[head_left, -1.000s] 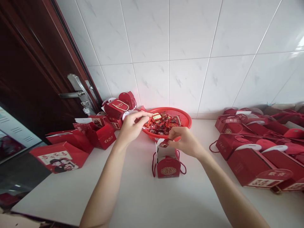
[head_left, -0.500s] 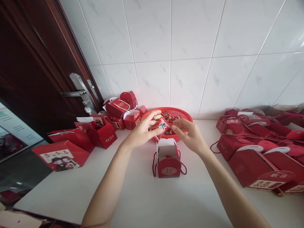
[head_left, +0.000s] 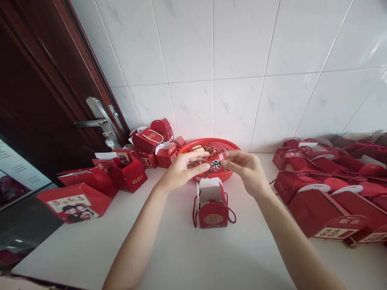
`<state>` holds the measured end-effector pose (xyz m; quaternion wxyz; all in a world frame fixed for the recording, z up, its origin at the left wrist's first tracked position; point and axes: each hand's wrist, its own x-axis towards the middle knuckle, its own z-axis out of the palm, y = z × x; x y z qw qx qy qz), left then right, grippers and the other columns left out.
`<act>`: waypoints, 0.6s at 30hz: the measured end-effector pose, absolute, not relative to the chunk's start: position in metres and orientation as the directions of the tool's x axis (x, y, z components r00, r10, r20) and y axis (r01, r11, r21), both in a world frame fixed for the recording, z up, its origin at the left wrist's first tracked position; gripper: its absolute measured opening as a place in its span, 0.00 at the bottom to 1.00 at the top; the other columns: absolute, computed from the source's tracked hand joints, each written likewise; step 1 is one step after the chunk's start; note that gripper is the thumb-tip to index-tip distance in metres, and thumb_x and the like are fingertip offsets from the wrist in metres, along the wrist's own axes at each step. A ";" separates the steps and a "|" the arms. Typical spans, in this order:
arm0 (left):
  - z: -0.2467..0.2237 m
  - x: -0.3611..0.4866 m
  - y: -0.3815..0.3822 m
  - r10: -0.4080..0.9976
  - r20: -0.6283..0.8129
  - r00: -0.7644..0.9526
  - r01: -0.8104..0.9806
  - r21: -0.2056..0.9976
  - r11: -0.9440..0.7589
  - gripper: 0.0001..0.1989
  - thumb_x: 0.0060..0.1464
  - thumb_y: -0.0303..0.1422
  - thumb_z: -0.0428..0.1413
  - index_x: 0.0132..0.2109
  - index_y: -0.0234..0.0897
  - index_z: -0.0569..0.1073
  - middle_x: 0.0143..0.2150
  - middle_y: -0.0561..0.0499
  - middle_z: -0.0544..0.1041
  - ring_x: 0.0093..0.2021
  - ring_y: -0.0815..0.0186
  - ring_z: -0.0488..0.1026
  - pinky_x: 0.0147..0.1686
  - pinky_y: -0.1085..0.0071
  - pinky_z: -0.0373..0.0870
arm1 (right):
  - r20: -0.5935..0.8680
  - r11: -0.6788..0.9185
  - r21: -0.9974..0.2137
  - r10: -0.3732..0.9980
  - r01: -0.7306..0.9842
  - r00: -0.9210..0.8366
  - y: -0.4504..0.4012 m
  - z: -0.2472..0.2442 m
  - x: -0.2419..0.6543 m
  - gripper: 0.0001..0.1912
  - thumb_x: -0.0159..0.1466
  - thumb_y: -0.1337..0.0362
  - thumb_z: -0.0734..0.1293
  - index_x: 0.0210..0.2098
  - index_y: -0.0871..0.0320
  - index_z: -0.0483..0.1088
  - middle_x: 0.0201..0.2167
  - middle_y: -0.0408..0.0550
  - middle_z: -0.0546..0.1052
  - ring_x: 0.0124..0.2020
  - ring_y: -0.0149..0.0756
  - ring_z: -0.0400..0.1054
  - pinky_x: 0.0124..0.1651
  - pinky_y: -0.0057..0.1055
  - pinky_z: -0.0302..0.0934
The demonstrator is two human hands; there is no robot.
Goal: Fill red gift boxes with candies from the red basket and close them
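Observation:
Between my two hands is a red candy packet [head_left: 215, 165] with a large black character on it. My left hand [head_left: 188, 166] pinches its left side, thumb in front and fingers behind. At its right end, my right hand [head_left: 244, 166] grips it between thumb and fingers. Just behind and below the hands sits a red plastic basket [head_left: 235, 146] holding several wrapped sweets. In front of the basket stands a small red gift box [head_left: 213, 213] with its top flaps up and red cord handles hanging at both sides.
Red boxes [head_left: 133, 175] stand at the left, some stacked by the wall. Many more red boxes [head_left: 317, 211] crowd the right side of the white table [head_left: 193, 257]. A dark door [head_left: 42, 68] with a metal handle is at the left, beside the tiled wall [head_left: 238, 48].
The packet has come lower and nearer to the small box, turned more level. My right hand has closed onto its right end. The view has shifted slightly.

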<state>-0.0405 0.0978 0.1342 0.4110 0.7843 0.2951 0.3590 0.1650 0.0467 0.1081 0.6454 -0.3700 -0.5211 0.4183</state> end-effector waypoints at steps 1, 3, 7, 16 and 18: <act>0.135 -0.040 0.098 0.752 0.319 0.576 0.161 0.858 -0.487 0.20 0.56 0.42 0.63 0.53 0.39 0.80 0.49 0.43 0.83 0.51 0.53 0.79 0.49 0.58 0.77 | 0.369 0.386 -0.908 0.921 -0.165 0.125 0.047 0.108 0.165 0.16 0.50 0.56 0.80 0.34 0.56 0.78 0.30 0.45 0.80 0.33 0.37 0.74 0.42 0.38 0.70; 0.136 -0.040 0.098 0.741 0.328 0.586 0.150 0.854 -0.497 0.17 0.57 0.42 0.61 0.49 0.38 0.82 0.45 0.45 0.84 0.48 0.54 0.80 0.48 0.59 0.77 | 0.379 0.400 -0.902 0.914 -0.161 0.146 0.046 0.109 0.165 0.16 0.50 0.55 0.80 0.34 0.55 0.78 0.30 0.45 0.80 0.33 0.37 0.73 0.41 0.38 0.69; 0.138 -0.039 0.096 0.735 0.369 0.568 0.132 0.841 -0.524 0.15 0.58 0.42 0.61 0.47 0.38 0.83 0.44 0.46 0.84 0.47 0.55 0.80 0.48 0.62 0.76 | 0.378 0.387 -0.913 0.921 -0.130 0.088 0.045 0.110 0.163 0.14 0.56 0.52 0.76 0.35 0.55 0.79 0.34 0.46 0.81 0.36 0.37 0.73 0.45 0.37 0.68; 0.138 -0.039 0.094 0.722 0.379 0.579 0.055 0.865 -0.499 0.09 0.58 0.37 0.61 0.42 0.41 0.85 0.34 0.50 0.83 0.38 0.62 0.79 0.41 0.67 0.75 | 0.368 0.372 -0.904 0.928 -0.209 0.059 0.046 0.107 0.163 0.10 0.57 0.54 0.76 0.30 0.54 0.78 0.30 0.43 0.78 0.33 0.33 0.68 0.41 0.31 0.63; 0.137 -0.040 0.093 0.711 0.374 0.596 0.040 0.870 -0.491 0.09 0.59 0.37 0.61 0.42 0.42 0.85 0.33 0.51 0.83 0.35 0.63 0.78 0.39 0.68 0.74 | 0.367 0.370 -0.904 0.928 -0.215 0.055 0.045 0.108 0.163 0.10 0.57 0.55 0.76 0.29 0.54 0.78 0.28 0.42 0.76 0.32 0.32 0.67 0.40 0.31 0.62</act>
